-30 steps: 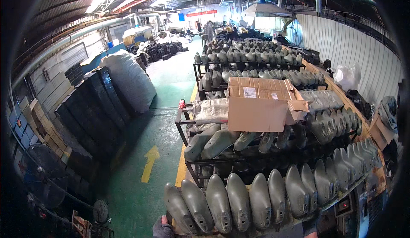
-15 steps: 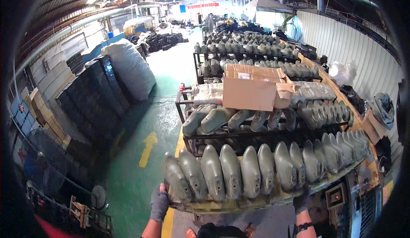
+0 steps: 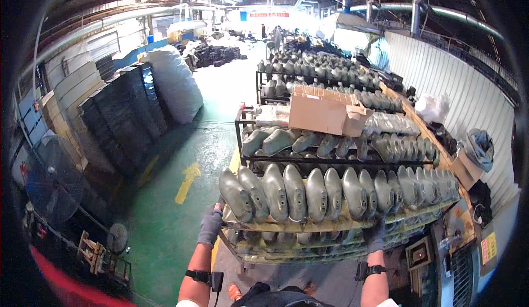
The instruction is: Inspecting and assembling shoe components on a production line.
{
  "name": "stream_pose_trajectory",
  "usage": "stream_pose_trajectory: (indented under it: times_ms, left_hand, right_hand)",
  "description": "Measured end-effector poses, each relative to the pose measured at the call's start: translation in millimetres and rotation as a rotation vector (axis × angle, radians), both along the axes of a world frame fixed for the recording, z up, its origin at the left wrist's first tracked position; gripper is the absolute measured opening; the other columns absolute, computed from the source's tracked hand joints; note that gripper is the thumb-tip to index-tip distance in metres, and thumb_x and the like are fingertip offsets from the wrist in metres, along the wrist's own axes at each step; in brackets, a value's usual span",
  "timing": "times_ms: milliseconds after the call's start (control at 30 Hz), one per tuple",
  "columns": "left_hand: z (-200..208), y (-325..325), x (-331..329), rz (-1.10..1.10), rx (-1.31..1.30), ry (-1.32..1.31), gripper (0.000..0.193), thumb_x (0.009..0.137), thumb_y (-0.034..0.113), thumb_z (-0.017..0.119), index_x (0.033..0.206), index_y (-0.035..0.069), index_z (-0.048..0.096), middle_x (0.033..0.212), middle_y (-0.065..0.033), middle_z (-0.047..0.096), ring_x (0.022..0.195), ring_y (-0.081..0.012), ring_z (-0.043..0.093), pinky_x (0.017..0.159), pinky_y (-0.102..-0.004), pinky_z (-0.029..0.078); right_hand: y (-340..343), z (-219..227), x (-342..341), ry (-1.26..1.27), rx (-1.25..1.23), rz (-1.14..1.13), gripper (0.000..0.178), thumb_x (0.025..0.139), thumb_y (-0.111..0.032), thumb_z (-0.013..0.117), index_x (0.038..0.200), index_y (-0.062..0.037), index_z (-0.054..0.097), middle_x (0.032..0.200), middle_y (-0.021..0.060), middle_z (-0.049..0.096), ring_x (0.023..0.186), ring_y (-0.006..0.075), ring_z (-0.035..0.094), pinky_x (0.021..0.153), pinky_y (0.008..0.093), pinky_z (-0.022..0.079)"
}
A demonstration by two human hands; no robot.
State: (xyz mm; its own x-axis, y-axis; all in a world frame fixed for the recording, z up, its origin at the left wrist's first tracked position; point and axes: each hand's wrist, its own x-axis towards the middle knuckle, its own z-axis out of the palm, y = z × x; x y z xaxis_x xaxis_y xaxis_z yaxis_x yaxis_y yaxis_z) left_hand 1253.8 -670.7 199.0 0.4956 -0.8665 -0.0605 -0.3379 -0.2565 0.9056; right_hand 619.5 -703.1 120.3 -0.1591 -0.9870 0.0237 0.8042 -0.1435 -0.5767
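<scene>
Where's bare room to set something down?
Bare green painted floor surrounds the flat yellow arrow, between the tall black stack and the nearest yellowish-edged rack. That rack's top shelf is crowded with smooth grey-green shoe lasts.

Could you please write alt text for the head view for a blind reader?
A person's gloved left hand and right hand touch the near edge of a rack topped with grey-green shoe lasts. A cardboard box sits beyond, and green floor lies left.

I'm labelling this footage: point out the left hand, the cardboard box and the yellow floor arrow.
Left hand (image 3: 209, 229), head view: gloved back.
Cardboard box (image 3: 316, 113), head view: front panel.
Yellow floor arrow (image 3: 187, 185), head view: upper shaft.
</scene>
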Motion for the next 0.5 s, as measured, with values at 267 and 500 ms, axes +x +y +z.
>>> stream_pose_trajectory:
  times_ms: [267,500]
  left_hand:
    - [-6.8,-1.6,-8.3,-0.044,-0.122,0.067,0.048,0.105,0.042,0.048,0.121,0.0,0.066,0.093,-0.0155,0.07,0.079,-0.027,0.064,0.074,-0.0421,0.051]
    - [-12.6,-10.4,-6.4,-0.104,-0.129,-0.004,0.049,0.105,0.043,0.045,0.117,0.0,0.066,0.106,-0.0258,0.07,0.1,-0.044,0.065,0.086,-0.049,0.049]
  right_hand:
    - [-3.2,-9.1,-1.1,0.079,-0.044,-0.003,0.061,0.096,-0.052,0.052,0.142,-0.0127,0.057,0.144,0.009,0.058,0.132,0.0321,0.053,0.114,0.0499,0.037]
    - [-1.3,-6.2,-22.5,0.119,0.062,0.08,0.064,0.095,-0.054,0.054,0.144,-0.0137,0.055,0.149,0.0083,0.054,0.137,0.0318,0.048,0.115,0.0515,0.036]
